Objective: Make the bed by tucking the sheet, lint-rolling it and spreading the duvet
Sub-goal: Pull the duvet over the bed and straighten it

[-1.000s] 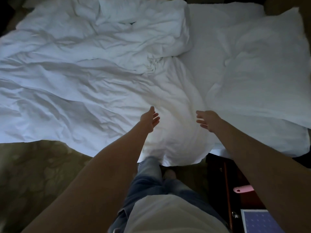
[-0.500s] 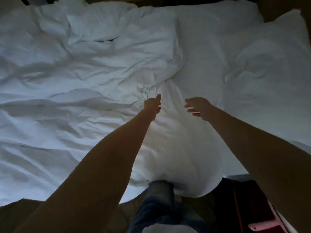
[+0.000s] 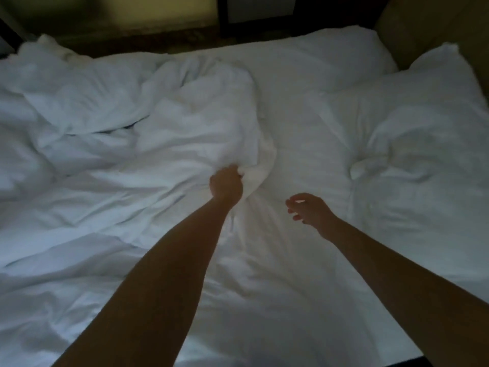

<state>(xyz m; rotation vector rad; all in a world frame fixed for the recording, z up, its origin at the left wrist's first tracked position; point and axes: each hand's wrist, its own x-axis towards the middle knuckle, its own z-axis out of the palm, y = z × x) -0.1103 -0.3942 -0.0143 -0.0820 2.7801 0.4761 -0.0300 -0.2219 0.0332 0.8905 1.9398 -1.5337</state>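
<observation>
- Early days on this one, judging by the mess.
- Left hand [image 3: 226,185] clenched on a bunched fold of the duvet [image 3: 111,165], roughly mid-bed, right where the crumpled heap ends and the flat sheet [image 3: 299,107] begins.
- Right hand [image 3: 308,209] released, fingers loosely curled, hovering just above the cloth beside the left hand; gripping nothing.
- Duvet piled in thick wrinkles over the left half of the bed, spilling toward the near edge and the far left corner. Definitely not spread.
- Bare sheet showing in a strip from the middle up to the far edge. Fairly smooth there, a few creases.
- Pillow [image 3: 423,160] lying dented along the right edge, reaching up toward the far right corner, corner poking up against the wall or headboard.
- Tucking: can't tell. Near edge mostly hidden under cloth and arms, other edges too dark or covered.
- Lint-rolling: no roller anywhere in view, and most of the sheet buried under the duvet anyway, so probably not done.
- Best guess at the step in hand: hauling the duvet off or aside to clear the sheet.
- Left to do, by the look of it: clear the duvet, tuck all round, roll the sheet, then spread the duvet flat and square.
- Dim room, bit of blur, so fine detail on the cloth edges is a no-go.
</observation>
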